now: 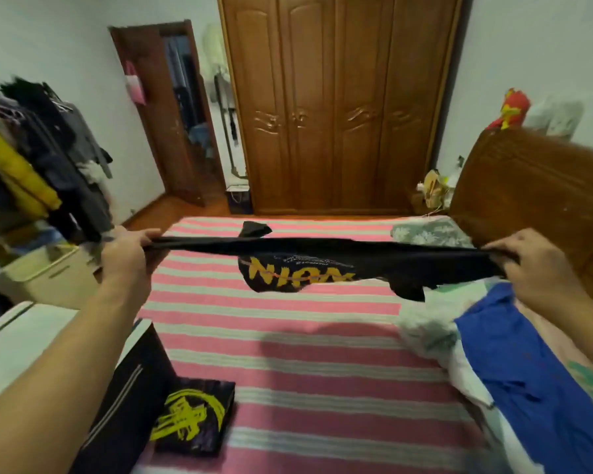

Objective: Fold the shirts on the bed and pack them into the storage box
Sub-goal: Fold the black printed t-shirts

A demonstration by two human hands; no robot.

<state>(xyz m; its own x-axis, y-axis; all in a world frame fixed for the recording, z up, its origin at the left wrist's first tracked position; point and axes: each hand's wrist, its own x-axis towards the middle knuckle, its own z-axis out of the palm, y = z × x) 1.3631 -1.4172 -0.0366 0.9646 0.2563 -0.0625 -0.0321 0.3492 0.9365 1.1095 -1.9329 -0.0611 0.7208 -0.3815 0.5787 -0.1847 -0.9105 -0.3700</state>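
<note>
Pink-striped bed [288,354] below, I stretch a black shirt [322,254] in the air, left hand [127,254] and right hand [534,265] each pinching an end. One folded shirt [192,419] lies near left, unfolded ones [514,364] right. Next: lay it flat for folding.

I see a home bedroom: striped bed [288,336], wooden wardrobe [339,104], headboard [528,193], loaded clothes rack [42,159].

I read yellow letters "NIAX", upside down, on the held black shirt [298,273]; smaller print above is illegible.
</note>
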